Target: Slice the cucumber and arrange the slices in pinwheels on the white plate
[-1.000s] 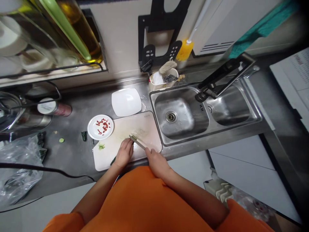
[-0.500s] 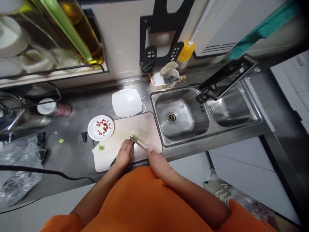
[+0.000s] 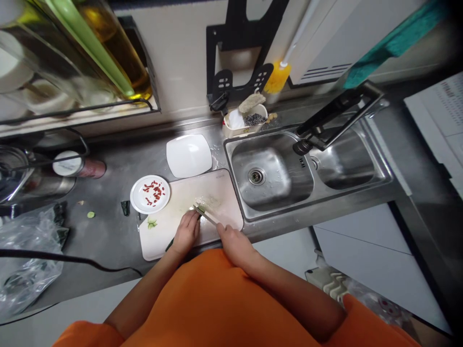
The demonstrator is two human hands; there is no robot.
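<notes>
My right hand [image 3: 234,242] is closed round the handle of a kitchen knife [image 3: 207,215], its blade slanting up and left across the cutting board [image 3: 226,193]. My left hand [image 3: 186,230] presses down on a dark green cucumber [image 3: 169,245], most of it hidden under the fingers; one end shows beside the wrist. The knife's tip lies right by the left fingertips, over the cucumber's cut end. Pale green cucumber pieces [image 3: 152,222] lie at the board's left side. A round white plate [image 3: 134,193] with small red pieces overlaps the board's upper left corner.
A square white plate [image 3: 189,155] stands behind the board. To the right is a double steel sink [image 3: 269,168] with a black faucet [image 3: 325,115]. On the left are a plastic bag [image 3: 29,260], a dark green scrap [image 3: 125,208] and a lidded jar [image 3: 79,165]; a rack [image 3: 119,114] with bottles hangs above.
The camera view has shifted slightly. Both hands stay in nearly the same place, with the knife a little changed in angle at the cucumber.
</notes>
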